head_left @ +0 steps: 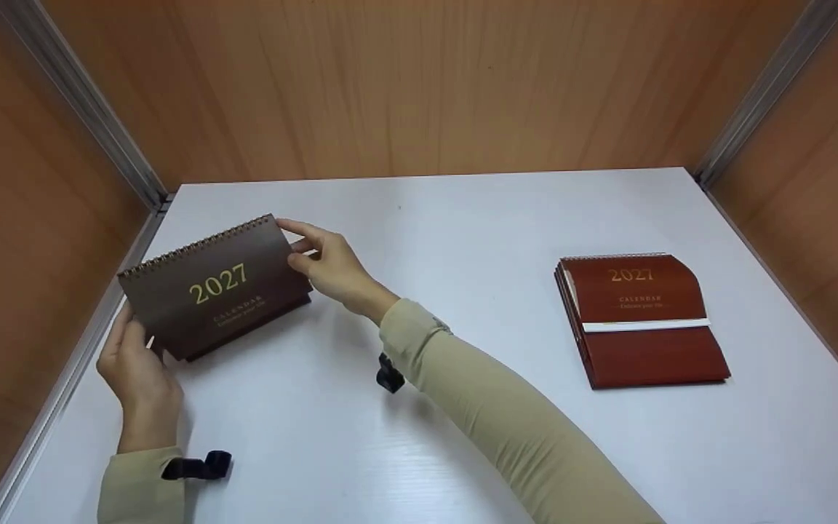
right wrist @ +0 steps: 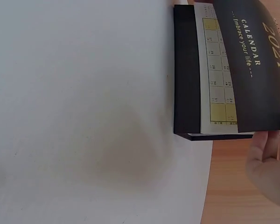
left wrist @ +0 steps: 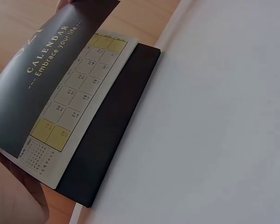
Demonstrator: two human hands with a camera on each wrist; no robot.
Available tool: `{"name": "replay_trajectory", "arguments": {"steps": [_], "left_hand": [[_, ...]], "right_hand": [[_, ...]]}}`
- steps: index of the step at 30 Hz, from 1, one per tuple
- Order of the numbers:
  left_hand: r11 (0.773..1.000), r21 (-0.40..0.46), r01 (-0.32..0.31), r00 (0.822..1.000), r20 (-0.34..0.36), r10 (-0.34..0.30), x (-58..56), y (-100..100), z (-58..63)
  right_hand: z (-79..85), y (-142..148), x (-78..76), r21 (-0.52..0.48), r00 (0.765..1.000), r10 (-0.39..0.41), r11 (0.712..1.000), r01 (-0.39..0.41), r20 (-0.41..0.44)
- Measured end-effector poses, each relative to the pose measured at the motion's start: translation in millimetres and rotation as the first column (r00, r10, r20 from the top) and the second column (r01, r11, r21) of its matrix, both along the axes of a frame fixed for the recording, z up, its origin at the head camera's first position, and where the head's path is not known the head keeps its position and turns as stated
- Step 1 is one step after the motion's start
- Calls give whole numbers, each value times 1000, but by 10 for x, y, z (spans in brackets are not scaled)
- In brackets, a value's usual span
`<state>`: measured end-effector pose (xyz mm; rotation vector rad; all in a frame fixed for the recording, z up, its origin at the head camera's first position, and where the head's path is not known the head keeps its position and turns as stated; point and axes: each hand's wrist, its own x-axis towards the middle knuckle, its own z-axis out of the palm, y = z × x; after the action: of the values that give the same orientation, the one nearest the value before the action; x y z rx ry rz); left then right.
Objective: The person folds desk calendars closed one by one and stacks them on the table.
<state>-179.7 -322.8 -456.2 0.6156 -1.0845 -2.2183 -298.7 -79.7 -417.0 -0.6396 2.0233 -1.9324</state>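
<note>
A dark grey-brown desk calendar (head_left: 208, 291) with a spiral binding along its top and gold "2027" lettering stands tilted at the left of the white table. My left hand (head_left: 141, 371) holds its left side, some fingers hidden behind it. At the right edge, my right hand (head_left: 335, 269) grips the calendar, thumb low and forefinger near the spiral's end. The cover (left wrist: 42, 70) bows away from a printed month page (left wrist: 79, 93) in the left wrist view. In the right wrist view the black base (right wrist: 186, 70) shows below the page. Whether the base touches the table cannot be told.
A red-brown desk calendar (head_left: 644, 356), also marked 2027, lies at the right with a white band (head_left: 644, 325) across it. Wood-grain panels (head_left: 419, 87) wall the white table (head_left: 419, 218) at the back and sides. Black straps (head_left: 201, 466) hang at both wrists.
</note>
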Motion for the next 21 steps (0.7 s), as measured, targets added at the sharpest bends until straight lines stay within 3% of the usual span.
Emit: {"name": "replay_trajectory", "arguments": {"steps": [9, 16, 21], "left_hand": [[983, -179, -43, 998, 36, 50, -5, 60, -35], [970, -220, -102, 995, -2, 104, -14, 95, -48], [960, -269, -83, 996, -8, 84, -5, 101, -48]], "right_hand": [[-37, 17, -13, 25, 999, -37, 999, 37, -16], [-53, -20, -1, 46, 997, -62, 997, 64, -39], [-86, -39, -4, 77, 997, -62, 995, 65, -50]]}}
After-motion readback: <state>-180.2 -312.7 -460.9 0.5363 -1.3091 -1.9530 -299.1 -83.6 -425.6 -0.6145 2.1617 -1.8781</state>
